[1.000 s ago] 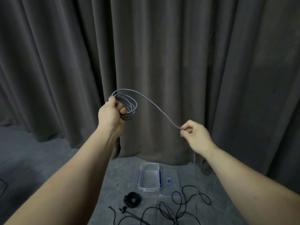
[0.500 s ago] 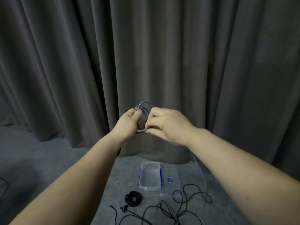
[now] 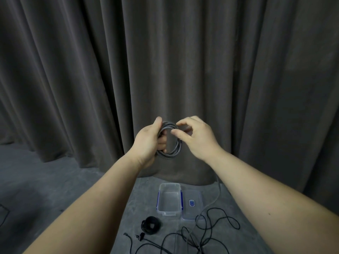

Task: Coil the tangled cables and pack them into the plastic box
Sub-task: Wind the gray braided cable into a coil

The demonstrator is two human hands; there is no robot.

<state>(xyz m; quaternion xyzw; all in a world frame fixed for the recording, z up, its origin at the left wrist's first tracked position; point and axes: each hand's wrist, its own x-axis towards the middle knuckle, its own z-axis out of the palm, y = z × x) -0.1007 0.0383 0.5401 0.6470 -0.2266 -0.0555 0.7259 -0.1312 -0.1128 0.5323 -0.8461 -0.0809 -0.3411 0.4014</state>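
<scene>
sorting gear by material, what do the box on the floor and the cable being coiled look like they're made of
Box: clear, glossy hard plastic, since the floor shows through it, with blue latches.
Grey cable held in the left hand: likely a braided fabric sleeve, judging by its matte, speckled woven look; what lies under it cannot be seen.

Dark grey curtain [image 3: 183,61] (heavy folds) hangs behind grey floor [image 3: 36,180].

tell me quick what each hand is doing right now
Left hand: closed, gripping the grey cable coil.
Right hand: thumb and forefinger pinching a strand at the top of that coil.
</scene>
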